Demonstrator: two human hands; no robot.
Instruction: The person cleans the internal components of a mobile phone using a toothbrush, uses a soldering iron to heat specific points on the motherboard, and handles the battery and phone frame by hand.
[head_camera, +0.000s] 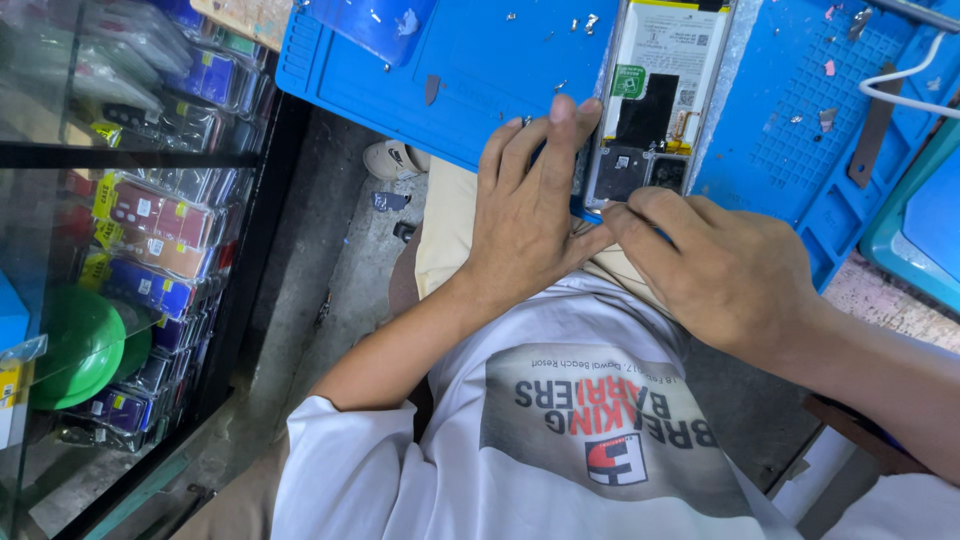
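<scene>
An opened phone (655, 110) lies back-off on a blue work mat (470, 80), showing its white battery and black circuit parts. My left hand (535, 215) grips the phone's left edge, fingers laid along the frame and thumb underneath. My right hand (725, 275) pinches a thin blue pry tool (588, 212) against the phone's near corner. The two hands touch at the fingertips. The tool's tip is hidden between them.
A second blue mat (800, 130) lies to the right, with a white cable (905, 95) and a teal tray edge (915, 230). Small screws and scraps dot both mats. A glass display case (150, 230) of packaged phone covers stands at left. A shoe (392, 158) rests on the floor.
</scene>
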